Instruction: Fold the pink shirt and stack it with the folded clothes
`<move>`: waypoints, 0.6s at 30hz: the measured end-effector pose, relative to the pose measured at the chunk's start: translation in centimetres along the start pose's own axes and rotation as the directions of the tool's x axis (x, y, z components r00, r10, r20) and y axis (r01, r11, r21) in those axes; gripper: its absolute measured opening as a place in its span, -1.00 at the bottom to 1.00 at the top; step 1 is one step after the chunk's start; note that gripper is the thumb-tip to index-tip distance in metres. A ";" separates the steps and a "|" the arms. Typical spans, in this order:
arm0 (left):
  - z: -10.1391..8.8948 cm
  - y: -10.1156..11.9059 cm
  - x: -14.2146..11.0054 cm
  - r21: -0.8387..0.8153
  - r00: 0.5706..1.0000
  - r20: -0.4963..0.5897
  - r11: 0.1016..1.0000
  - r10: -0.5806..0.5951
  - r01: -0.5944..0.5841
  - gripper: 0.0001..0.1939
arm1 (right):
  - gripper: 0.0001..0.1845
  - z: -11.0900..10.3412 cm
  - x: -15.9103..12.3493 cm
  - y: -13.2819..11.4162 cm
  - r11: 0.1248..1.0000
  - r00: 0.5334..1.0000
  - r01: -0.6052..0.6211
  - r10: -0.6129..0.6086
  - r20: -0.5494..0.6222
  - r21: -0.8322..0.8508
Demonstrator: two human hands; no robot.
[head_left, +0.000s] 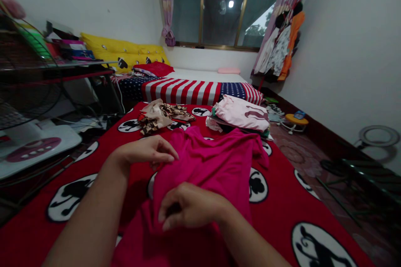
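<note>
A bright pink shirt [206, 154] lies spread on the red bedding in front of me, its near part loosely gathered. At its left side is my left hand [152, 152], thumb and forefinger closed together on the fabric and the other fingers curled under. My right hand [188, 206] is nearer to me, over the lower part of the shirt. Its fingers are bent and pinched toward the thumb at the cloth's left edge; the fingertips partly hide the grip.
Beyond the shirt sit a folded clothes stack [241, 114] and a crumpled patterned garment [163, 114] on the red blanket [282, 212]. A fan [37, 142] stands at left. At right are a small yellow stool [296, 119] and a dark green rack [369, 179].
</note>
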State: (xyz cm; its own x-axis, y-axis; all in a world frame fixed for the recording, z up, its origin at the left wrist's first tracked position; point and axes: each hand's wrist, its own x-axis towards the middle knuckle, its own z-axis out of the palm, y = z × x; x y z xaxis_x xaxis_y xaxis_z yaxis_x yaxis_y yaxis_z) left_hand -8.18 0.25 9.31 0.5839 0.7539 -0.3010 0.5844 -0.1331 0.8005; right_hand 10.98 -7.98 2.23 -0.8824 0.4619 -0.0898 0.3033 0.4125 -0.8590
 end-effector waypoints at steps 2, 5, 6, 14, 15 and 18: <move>-0.6 1.0 -1.1 -0.053 0.993 -0.111 0.997 0.047 -0.053 -0.50 | -0.86 0.6 -0.1 -1.3 0.962 0.960 0.096 -0.157 0.230 0.255; -0.8 0.3 0.0 -0.022 0.944 -0.321 0.996 0.074 -0.085 -0.44 | -0.79 0.5 -0.4 -2.7 0.939 0.952 0.105 -0.189 0.239 0.326; -0.7 -0.5 0.9 0.030 0.920 -0.385 0.997 0.075 -0.069 -0.45 | -0.74 0.0 -0.7 -2.8 0.950 0.976 0.094 -0.147 0.160 0.299; 1.4 -5.7 6.2 0.426 0.831 -0.554 0.875 0.053 0.228 -0.21 | -0.69 -8.3 -5.4 4.0 0.968 0.501 -0.145 0.249 -0.829 0.203; 1.3 -5.6 6.2 0.432 0.842 -0.539 0.868 0.033 0.243 -0.26 | -0.68 -9.1 -6.3 5.5 0.963 0.341 -0.206 0.236 -0.910 0.173; 0.4 -5.3 5.2 0.364 0.741 -0.669 0.847 -0.051 0.387 -0.51 | -0.53 -10.6 -9.0 9.4 0.935 -0.015 -0.235 0.271 -0.963 0.266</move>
State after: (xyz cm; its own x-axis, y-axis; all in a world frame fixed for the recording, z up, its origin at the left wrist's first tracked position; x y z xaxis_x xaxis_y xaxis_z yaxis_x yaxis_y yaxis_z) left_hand -8.02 4.59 3.26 0.0261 0.9962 0.0829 0.9262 -0.0553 0.3729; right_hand 25.55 0.07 0.26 0.4414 0.8606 0.2542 0.3948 0.0682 -0.9162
